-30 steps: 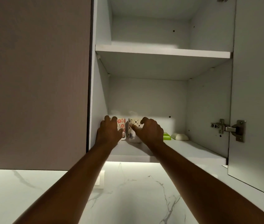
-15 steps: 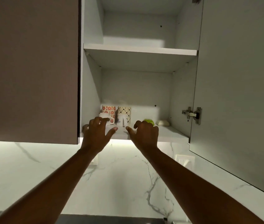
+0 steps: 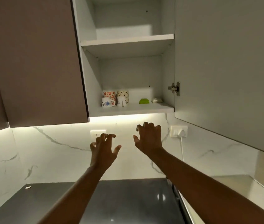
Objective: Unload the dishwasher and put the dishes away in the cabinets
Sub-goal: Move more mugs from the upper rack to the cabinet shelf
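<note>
Head view showed both hands empty below the open cabinet: left hand and right hand had fingers spread and curled, apart. Four mugs stood clustered at the lower shelf's left side.

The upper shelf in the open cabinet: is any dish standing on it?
No, the upper shelf shows nothing standing on it; the mugs all stand on the lower shelf.

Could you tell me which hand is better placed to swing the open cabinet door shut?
Right hand: it hangs empty nearer the open door on the right.
</note>
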